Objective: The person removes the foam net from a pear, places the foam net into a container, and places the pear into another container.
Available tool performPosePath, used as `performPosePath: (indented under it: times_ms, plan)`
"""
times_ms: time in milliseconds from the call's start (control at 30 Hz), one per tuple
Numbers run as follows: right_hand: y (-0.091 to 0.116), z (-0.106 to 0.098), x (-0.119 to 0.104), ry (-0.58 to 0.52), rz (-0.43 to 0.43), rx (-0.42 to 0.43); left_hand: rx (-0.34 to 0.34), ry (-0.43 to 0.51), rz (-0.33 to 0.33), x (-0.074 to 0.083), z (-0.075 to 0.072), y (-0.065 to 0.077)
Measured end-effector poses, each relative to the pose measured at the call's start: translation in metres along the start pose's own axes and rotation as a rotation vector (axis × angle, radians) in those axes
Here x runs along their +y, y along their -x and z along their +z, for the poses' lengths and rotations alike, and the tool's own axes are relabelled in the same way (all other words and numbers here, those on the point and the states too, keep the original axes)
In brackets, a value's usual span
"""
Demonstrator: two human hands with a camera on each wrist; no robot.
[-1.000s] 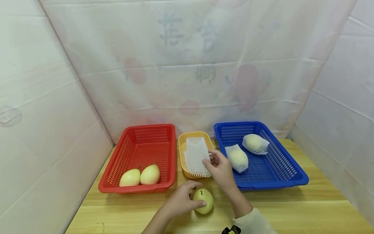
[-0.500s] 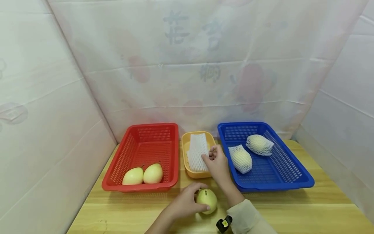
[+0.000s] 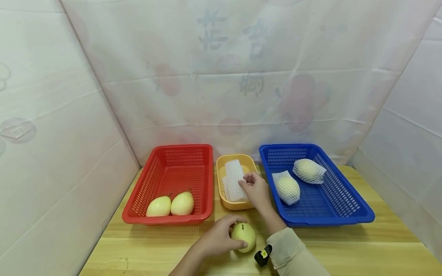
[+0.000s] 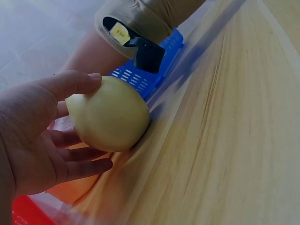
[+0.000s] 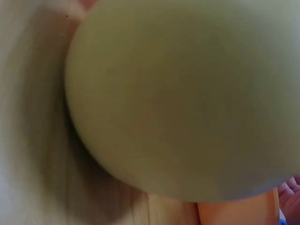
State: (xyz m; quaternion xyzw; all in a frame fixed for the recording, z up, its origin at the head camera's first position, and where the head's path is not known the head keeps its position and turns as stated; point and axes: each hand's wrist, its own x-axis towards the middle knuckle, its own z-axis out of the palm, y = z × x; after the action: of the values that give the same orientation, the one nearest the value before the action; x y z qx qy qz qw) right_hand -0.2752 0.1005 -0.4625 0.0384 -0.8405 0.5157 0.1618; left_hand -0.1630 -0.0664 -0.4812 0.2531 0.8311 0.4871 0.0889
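Observation:
My left hand (image 3: 221, 235) grips a pale green pear (image 3: 245, 237) that stands stem up on the wooden table. In the left wrist view, the thumb lies over the pear (image 4: 110, 115) and the fingers reach along its far side. My right hand (image 3: 259, 193) reaches over the small yellow basket (image 3: 232, 205) and pinches the right edge of a white foam net sleeve (image 3: 235, 178). Another sleeve shows partly beneath it. The pear (image 5: 183, 98) fills most of the right wrist view and hides nearly all of the right hand.
On the left, a red basket (image 3: 167, 220) holds two bare pears (image 3: 182, 204). To the right stands a blue basket (image 3: 328, 220) with two net-wrapped pears (image 3: 288, 189). A printed white curtain (image 3: 221, 103) closes off the table's back.
The sleeve at my right hand now looks narrower and sits farther back in the yellow basket. My left hand has closed in around the pear. The head view has shifted slightly.

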Motion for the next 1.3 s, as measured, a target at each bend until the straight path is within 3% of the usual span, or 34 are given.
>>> performPosePath:
  times_ms: [167,367,467,567,633,700,767,1000,1300]
  plan:
    - [-0.004,0.0,0.005,0.075,0.037,-0.062,-0.008,0.002,0.007,-0.003,0.001,-0.001]
    - [-0.004,0.0,0.008,0.207,-0.066,-0.054,-0.007,-0.012,0.014,-0.004,0.001,-0.001]
    - [-0.002,0.001,0.007,0.252,-0.179,-0.025,-0.002,-0.022,0.013,-0.004,0.0,0.0]
    - [0.0,0.004,0.006,0.308,-0.362,-0.02,0.001,-0.03,0.022,-0.004,0.0,0.001]
    - [0.0,0.006,0.007,0.355,-0.476,-0.043,0.001,-0.032,0.026,-0.004,-0.001,0.001]
    - [0.001,0.008,0.008,0.412,-0.529,-0.088,-0.003,-0.03,0.023,-0.004,-0.001,0.002]
    - [0.001,0.01,0.01,0.462,-0.516,-0.145,-0.007,-0.03,0.017,-0.004,-0.001,0.001]
    - [0.003,0.013,0.01,0.579,-0.324,-0.329,-0.013,-0.042,0.006,-0.003,0.0,0.0]
    - [0.002,0.015,0.009,0.674,-0.295,-0.433,-0.01,-0.04,-0.002,-0.002,-0.001,-0.001]
